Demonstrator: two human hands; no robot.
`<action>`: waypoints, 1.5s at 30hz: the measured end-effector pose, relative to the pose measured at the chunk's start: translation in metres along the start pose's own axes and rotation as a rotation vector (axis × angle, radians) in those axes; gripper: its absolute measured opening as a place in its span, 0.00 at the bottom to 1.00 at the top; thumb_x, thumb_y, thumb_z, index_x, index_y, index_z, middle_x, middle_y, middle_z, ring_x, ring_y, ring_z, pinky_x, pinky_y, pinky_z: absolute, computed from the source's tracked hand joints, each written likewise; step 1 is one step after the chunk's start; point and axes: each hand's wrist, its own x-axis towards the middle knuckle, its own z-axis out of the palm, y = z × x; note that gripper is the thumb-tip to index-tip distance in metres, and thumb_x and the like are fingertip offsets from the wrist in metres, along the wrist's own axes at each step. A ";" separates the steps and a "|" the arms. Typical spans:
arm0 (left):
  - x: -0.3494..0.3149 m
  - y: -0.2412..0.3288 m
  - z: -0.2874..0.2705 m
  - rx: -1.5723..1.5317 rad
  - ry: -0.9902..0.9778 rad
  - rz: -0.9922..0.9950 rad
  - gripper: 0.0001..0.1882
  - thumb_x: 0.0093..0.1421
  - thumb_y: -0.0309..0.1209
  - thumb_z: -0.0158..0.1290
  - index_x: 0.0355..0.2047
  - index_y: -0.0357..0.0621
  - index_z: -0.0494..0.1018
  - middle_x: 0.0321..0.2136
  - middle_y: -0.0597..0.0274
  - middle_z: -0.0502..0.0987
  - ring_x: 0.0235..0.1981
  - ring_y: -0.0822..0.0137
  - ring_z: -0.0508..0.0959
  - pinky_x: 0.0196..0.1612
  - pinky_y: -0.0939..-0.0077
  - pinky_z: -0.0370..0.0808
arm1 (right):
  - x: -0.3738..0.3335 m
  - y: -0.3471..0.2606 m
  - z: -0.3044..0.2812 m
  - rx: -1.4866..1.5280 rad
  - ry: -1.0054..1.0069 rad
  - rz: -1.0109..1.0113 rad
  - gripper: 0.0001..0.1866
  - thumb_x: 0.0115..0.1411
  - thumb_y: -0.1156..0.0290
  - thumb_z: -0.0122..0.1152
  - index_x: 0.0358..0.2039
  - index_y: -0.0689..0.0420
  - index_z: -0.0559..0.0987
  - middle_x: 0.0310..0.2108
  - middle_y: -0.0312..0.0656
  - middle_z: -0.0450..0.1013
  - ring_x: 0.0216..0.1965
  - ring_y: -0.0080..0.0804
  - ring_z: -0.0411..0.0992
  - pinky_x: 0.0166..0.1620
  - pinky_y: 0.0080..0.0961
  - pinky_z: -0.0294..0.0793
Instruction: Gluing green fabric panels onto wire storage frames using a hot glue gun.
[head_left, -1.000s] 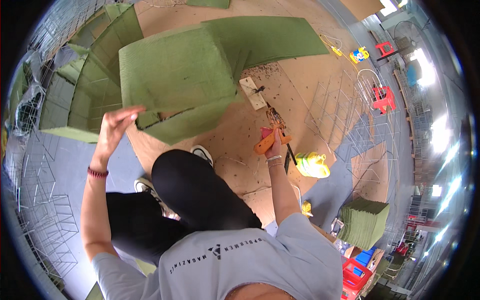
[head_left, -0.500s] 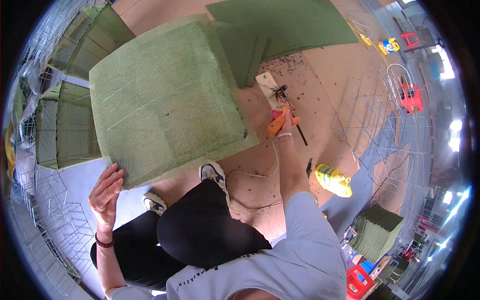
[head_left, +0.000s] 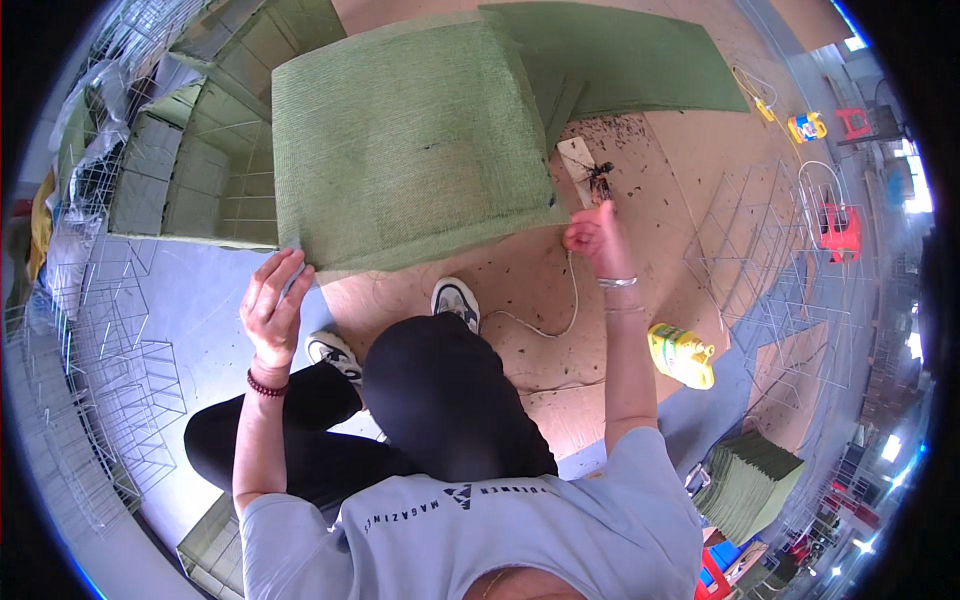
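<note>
A large panel of green mesh (head_left: 410, 150) spans the upper middle, raised above the floor. At its near left corner is my left hand (head_left: 272, 300), with fingers and thumb closed on the mesh edge. My right hand (head_left: 595, 238) sits by the near right corner, fingers curled. What it holds, if anything, is hidden. Just beyond it, a dark, glue-stained clump (head_left: 600, 182) lies on a pale board (head_left: 577, 165). A white cord (head_left: 572, 300) runs from near the right hand across the brown floor sheet.
Green mesh boxes (head_left: 190, 175) and wire frames (head_left: 110, 350) stand on the left. Flat green sheets (head_left: 640, 60) lie at the back. To the right are a yellow bottle (head_left: 681, 356), more wire frames (head_left: 780, 270), a red stool (head_left: 840, 232) and a stack of green sheets (head_left: 750, 482).
The orange glue gun that my right hand held no longer shows. That hand is now nearer the panel's right corner, fingers curled. The whole view has shifted; my left hand stays at its corner.
</note>
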 end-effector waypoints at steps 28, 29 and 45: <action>-0.022 -0.001 0.011 0.169 0.044 0.066 0.16 0.42 0.24 0.56 0.36 0.42 0.78 0.37 0.65 0.74 0.37 0.66 0.75 0.36 0.73 0.75 | -0.051 -0.034 0.103 -0.410 0.371 -0.701 0.08 0.61 0.72 0.54 0.26 0.61 0.76 0.19 0.34 0.69 0.21 0.17 0.65 0.25 0.15 0.63; -0.023 -0.002 0.010 0.171 0.042 0.063 0.16 0.42 0.24 0.56 0.36 0.42 0.78 0.37 0.65 0.74 0.37 0.66 0.75 0.36 0.73 0.75 | -0.054 -0.049 0.128 -0.591 0.279 -0.850 0.06 0.61 0.73 0.53 0.31 0.61 0.76 0.24 0.36 0.72 0.25 0.21 0.69 0.29 0.18 0.68; -0.024 0.002 0.002 0.150 0.053 0.043 0.20 0.39 0.26 0.52 0.36 0.40 0.77 0.37 0.64 0.74 0.38 0.64 0.75 0.36 0.72 0.74 | -0.026 -0.050 0.209 -1.600 -0.489 -1.036 0.36 0.56 0.66 0.57 0.63 0.58 0.54 0.64 0.44 0.50 0.65 0.39 0.49 0.65 0.38 0.50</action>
